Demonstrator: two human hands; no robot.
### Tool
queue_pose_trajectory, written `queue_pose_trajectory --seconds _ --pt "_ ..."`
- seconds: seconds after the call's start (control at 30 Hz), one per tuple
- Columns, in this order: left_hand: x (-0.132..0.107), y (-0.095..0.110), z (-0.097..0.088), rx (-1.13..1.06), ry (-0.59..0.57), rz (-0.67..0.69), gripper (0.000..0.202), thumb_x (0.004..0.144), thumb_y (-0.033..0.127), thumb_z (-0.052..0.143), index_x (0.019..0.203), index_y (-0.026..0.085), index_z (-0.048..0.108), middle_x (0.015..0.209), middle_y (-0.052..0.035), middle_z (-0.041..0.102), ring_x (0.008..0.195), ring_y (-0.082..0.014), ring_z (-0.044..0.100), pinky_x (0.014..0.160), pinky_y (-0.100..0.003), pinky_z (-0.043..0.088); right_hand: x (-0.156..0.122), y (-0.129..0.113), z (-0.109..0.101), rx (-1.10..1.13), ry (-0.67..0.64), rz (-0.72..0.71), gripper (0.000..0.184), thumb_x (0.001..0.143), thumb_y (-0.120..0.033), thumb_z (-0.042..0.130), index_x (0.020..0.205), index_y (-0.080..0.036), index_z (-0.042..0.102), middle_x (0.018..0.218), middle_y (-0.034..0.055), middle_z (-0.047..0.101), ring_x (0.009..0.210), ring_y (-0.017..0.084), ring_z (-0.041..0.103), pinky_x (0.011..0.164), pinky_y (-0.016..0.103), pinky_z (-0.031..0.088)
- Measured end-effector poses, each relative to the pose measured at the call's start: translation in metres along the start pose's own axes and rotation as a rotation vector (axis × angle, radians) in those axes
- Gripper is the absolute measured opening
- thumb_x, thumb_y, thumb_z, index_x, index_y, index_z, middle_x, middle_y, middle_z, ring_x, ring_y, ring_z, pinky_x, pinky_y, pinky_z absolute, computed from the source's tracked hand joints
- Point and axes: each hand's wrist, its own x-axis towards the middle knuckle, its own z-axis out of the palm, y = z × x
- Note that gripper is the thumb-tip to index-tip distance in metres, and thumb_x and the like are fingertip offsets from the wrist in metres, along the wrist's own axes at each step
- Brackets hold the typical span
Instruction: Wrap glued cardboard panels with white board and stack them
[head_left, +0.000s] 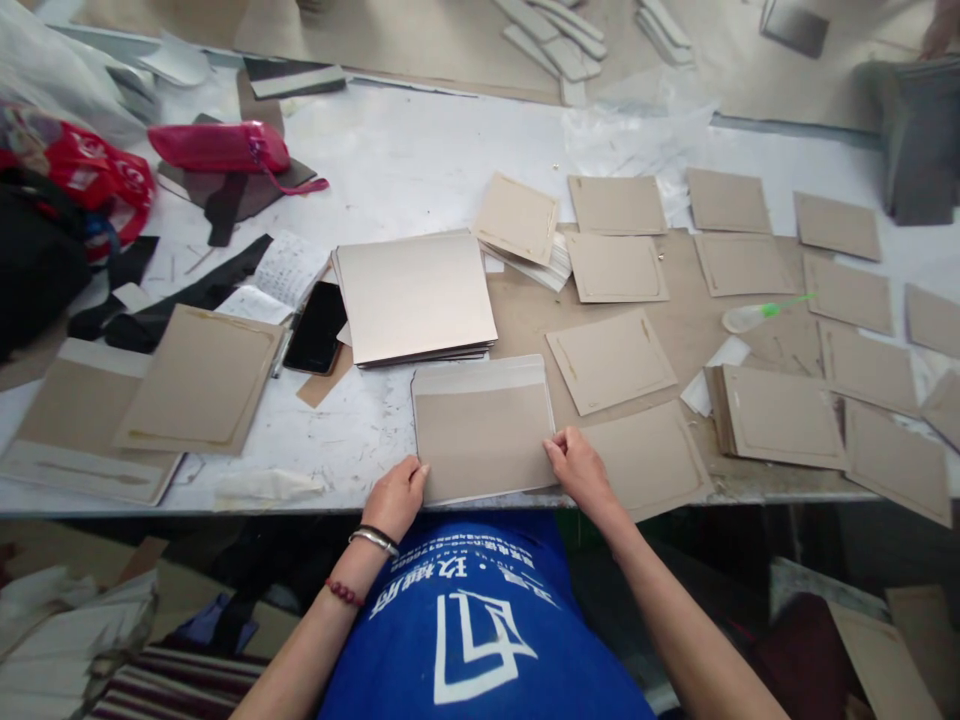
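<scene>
A tan rectangular panel with a pale strip along its far edge (484, 435) lies at the front of the table. My left hand (397, 495) pinches its near left corner between thumb and fingers. On the opposite side, my right hand (579, 468) grips the right edge with curled fingers. Just beyond the panel sits a stack of larger smooth beige sheets (416, 295). To the right of my right hand lies a tan piece (649, 460) with a faint line near its border, and another such piece (611, 360) rests behind it.
Several tan pieces with glossy border lines cover the right side, beside a small stack (787, 415) and a green-tipped squeeze bottle (746, 317). On the left are a black phone (315, 328), two larger tan panels (202, 375) and a pink pouch (217, 148). The table's front edge runs close to my apron.
</scene>
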Motion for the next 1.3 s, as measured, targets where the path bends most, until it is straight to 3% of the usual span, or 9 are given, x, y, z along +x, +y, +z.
queue_pose_trajectory --seconds 1.3 --pt "0.0019 -0.0026 0.0036 0.003 0.018 0.004 0.025 0.083 0.035 0.034 0.064 0.021 0.041 0.06 0.0013 0.049 0.06 -0.0138 0.046 0.059 -0.023 0.032 0.0033 0.0002 -0.0003 0.014 0.004 0.017 0.016 0.08 -0.034 0.045 0.069 -0.021 0.043 0.071 0.0014 0.055 0.067 0.015 0.05 0.06 0.025 0.032"
